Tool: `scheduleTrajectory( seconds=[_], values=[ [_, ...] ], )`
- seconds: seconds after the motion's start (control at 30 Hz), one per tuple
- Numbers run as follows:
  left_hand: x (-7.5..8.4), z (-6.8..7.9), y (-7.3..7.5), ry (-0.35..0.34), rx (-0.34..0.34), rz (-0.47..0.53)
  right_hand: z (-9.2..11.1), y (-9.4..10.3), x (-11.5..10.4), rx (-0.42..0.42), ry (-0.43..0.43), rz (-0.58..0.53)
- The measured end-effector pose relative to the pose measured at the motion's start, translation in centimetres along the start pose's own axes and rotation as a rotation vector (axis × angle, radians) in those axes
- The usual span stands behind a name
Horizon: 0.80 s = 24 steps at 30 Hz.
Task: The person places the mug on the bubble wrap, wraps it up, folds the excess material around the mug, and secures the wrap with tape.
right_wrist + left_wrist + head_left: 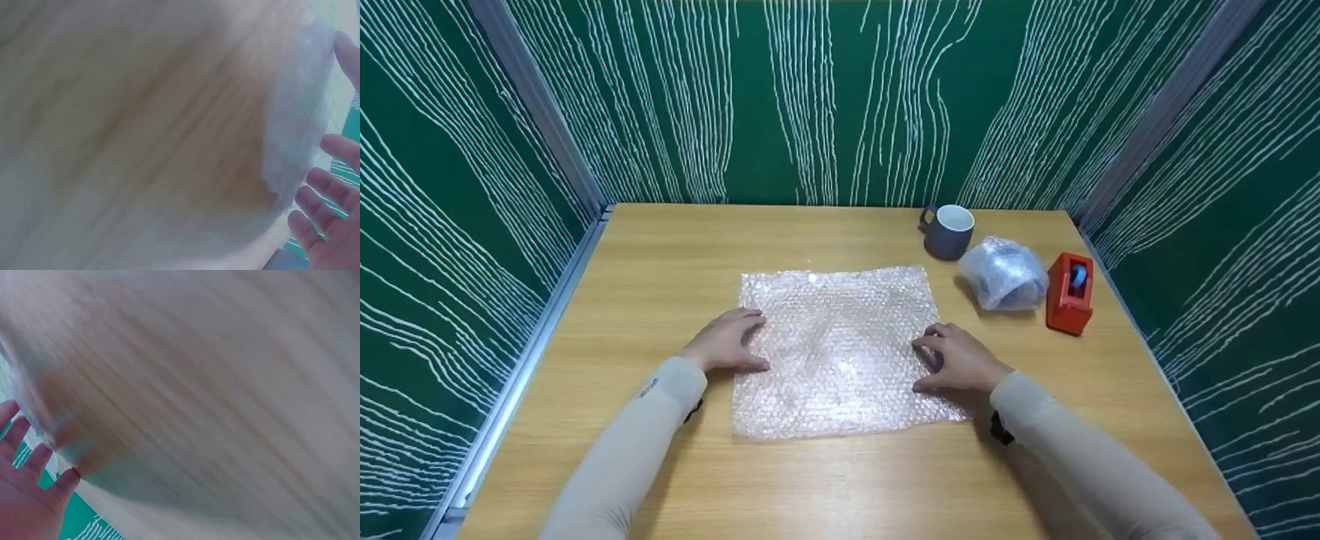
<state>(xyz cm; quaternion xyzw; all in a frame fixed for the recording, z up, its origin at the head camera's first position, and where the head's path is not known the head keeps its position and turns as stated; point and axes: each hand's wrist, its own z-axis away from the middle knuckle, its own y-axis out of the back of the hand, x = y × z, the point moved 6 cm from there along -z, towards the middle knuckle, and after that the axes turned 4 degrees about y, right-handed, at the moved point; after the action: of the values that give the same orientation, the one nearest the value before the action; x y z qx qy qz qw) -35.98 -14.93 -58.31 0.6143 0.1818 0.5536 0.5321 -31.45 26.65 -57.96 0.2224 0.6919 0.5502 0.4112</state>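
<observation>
I see the bubble wrap sheet [840, 352] inward of both fingertips, left hand [727, 341] and right hand [961, 361] similarly near; no clear long axis; fingers relaxed, unclenched.

White-lined green walls [750, 112], wooden table [675, 247]

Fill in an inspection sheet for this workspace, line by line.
Surface: wood-grain table, walled on three visible sides.
Job's things: bubble wrap sheet, spread out roughly square.
Clutter: dark mug upright, bubble-wrapped bundle and red tape dispenser, grouped toward the far right.
Grippers: left hand at the sheet's left edge, right hand at its right edge, both bare.
Cables: nothing seen.
Surroundings: green panels with white streaks, metal posts at the corners.
</observation>
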Motion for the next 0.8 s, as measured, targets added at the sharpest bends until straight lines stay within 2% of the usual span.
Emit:
scheduleTrajectory(
  seconds=[0.1, 0.4, 0.57, 0.8],
  values=[
    [0.1, 0.0, 0.2, 0.011, -0.015, 0.005, -0.5, 1.2, 0.3, 0.014, -0.013, -0.003],
    [0.9, -0.2, 0.7, 0.004, -0.016, -0.012, -2.9, 6.3, 2.3, 0.037, -0.18, -0.071],
    [0.8, -0.6, 0.6, 0.009, -0.012, -0.02, -4.4, 8.9, 3.2, 0.043, -0.226, -0.113],
    [0.2, -1.0, 0.5, 0.03, 0.002, -0.015, -5.9, 12.0, 4.9, 0.087, -0.365, -0.231]
  ],
)
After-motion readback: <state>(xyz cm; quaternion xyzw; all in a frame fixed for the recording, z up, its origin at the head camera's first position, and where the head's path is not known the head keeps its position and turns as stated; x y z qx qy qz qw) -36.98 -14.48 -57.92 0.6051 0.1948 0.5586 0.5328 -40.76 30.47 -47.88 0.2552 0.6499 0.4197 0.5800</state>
